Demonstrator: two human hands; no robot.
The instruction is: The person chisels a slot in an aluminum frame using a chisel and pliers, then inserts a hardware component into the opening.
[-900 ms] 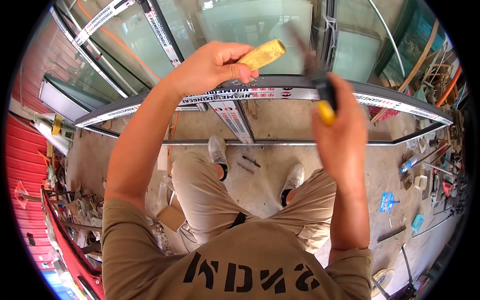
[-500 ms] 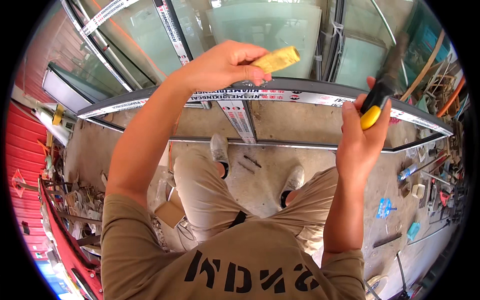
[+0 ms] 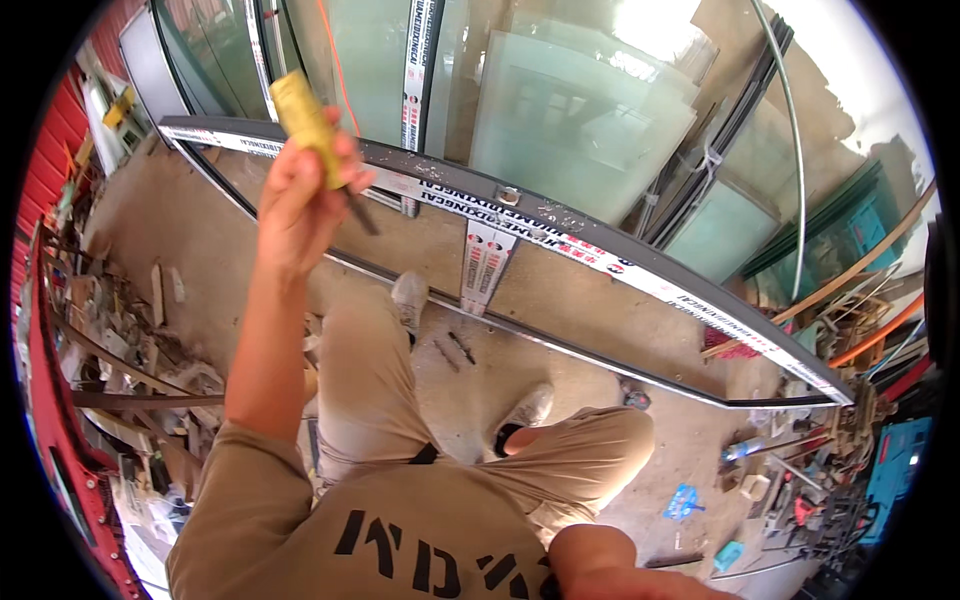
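My left hand (image 3: 305, 195) is raised over the left part of a dark metal frame (image 3: 460, 185), its fingers wrapped round a yellow-handled chisel (image 3: 303, 125). The handle's butt points up and the short dark blade slants down past the fingers, slightly blurred. The frame lies across in front of my knees, its side covered with printed white protective tape. In its top edge is a small cut-out (image 3: 508, 196), with pale shavings scattered on both sides. Of my right arm only part shows at the lower edge; that hand is out of sight.
Glass panes (image 3: 580, 110) lie beyond the frame. Two thin dark pieces (image 3: 461, 347) rest on the floor by my feet. Scrap (image 3: 150, 390) piles up at left; tools and a blue case (image 3: 895, 470) are at right. An orange cord (image 3: 338, 65) runs behind the frame.
My view has swung to the right. My left hand has turned the chisel upright, away from the cut-out. My right hand, with a black-and-yellow-handled tool, has dropped out of view.
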